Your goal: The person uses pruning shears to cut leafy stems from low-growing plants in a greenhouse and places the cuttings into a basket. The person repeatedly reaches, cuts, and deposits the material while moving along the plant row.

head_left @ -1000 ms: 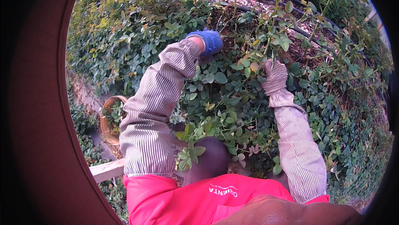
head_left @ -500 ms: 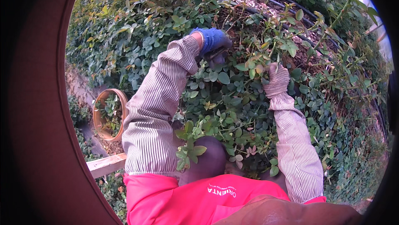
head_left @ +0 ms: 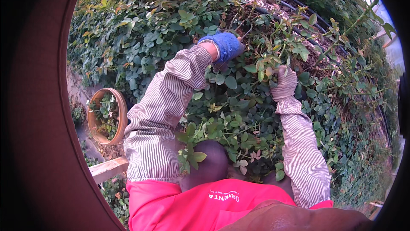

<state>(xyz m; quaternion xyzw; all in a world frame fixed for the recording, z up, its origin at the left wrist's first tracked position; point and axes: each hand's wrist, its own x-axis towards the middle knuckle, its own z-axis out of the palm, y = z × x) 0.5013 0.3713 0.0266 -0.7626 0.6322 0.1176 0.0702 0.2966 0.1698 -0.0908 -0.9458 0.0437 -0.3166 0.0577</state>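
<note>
In a worn blue glove, my left hand [head_left: 225, 47] curls among the foliage at upper middle, its back toward me. Its fingers are bent and mostly hidden behind the glove, so what they close on does not show clearly. Bare thin stems [head_left: 244, 31] rise just beyond it. To its right, my right hand [head_left: 285, 82], in a pale greyish glove, is closed in a fist with the thumb side up. It grips a leafy rose stem [head_left: 280, 52] that stands up out of the fist. Dense rose leaves [head_left: 231, 81] fill the space between both hands.
A round tan container [head_left: 123, 116] with cut leafy stems inside stands at the left. Near my left elbow a wooden bar [head_left: 109, 169] juts in. Dark irrigation hoses [head_left: 294, 10] cross the mulch beyond the bushes. A long thorny cane [head_left: 348, 30] leans in at upper right.
My left hand has shifted slightly right and down and rolled, so the dark shape under its fingers is now mostly hidden. The right hand stays on its stem. The view has shifted slightly.
</note>
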